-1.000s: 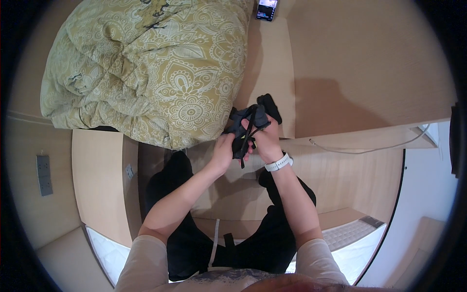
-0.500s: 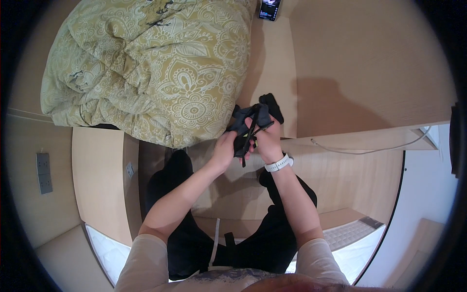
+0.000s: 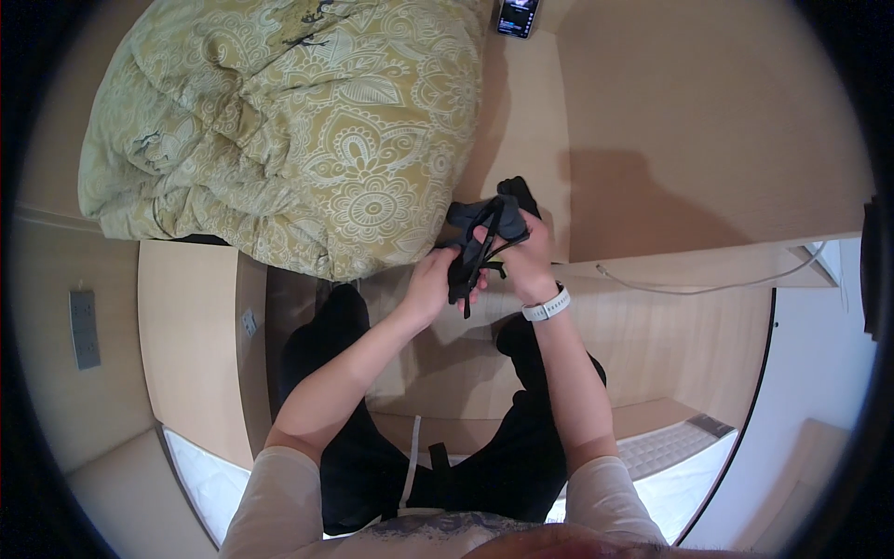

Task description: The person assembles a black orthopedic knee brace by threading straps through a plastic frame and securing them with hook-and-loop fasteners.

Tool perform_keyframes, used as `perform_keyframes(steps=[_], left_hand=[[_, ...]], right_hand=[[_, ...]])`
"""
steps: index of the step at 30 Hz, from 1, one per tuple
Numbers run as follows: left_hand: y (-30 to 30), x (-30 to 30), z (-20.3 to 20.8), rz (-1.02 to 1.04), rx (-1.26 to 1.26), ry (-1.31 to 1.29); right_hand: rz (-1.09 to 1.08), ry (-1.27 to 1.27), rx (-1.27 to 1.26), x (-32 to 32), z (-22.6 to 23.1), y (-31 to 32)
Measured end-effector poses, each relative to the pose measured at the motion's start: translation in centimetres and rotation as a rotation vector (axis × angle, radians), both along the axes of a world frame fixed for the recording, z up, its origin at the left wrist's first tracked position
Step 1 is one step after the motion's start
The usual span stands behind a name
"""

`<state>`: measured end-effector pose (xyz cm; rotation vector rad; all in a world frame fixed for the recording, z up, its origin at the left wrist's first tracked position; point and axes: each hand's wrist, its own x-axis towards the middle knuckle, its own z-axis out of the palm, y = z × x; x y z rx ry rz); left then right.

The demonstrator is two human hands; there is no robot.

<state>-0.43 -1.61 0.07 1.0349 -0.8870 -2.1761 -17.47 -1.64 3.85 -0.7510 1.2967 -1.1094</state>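
Observation:
Between my hands is a black-and-grey strapped item (image 3: 501,218) with thin dark straps and a small yellow-green accent; its exact kind does not show. My left hand (image 3: 430,284) is closed on its near left end, the fingertips partly hidden. From the right, my right hand (image 3: 526,259) grips the grey padded part, fingers wrapped behind a strap. The item is in the air in front of my knees, close to the right edge of a yellow-green patterned quilt (image 3: 363,168). A white-banded watch (image 3: 548,305) is on my right wrist.
A lit phone (image 3: 517,17) lies at the far end of the pale wooden surface (image 3: 526,102) beside the quilt. A brown wooden panel (image 3: 708,130) rises on the right, with a pale cable (image 3: 712,291) along its lower edge. Grey wall sockets (image 3: 84,329) sit on the left.
My right hand has shifted slightly right and its wrist has turned. More of the grey part and a loose strap now show. My left hand has barely moved.

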Motion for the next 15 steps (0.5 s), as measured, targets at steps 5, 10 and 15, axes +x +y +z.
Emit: perform_keyframes(steps=[5,10,15], left_hand=[[0.1,-0.4,-0.2,-0.019,-0.06,-0.008],[0.6,-0.6,-1.7,-0.007,-0.034,0.01],[0.3,-0.5,-0.9,-0.003,0.002,0.02]], right_hand=[[-0.199,0.0,-0.244,-1.0,-2.0,-0.2],[-0.166,0.127,-0.119,0.8,-0.8,0.1],[-0.023,0.061,-0.082,-0.5,0.3,-0.3]])
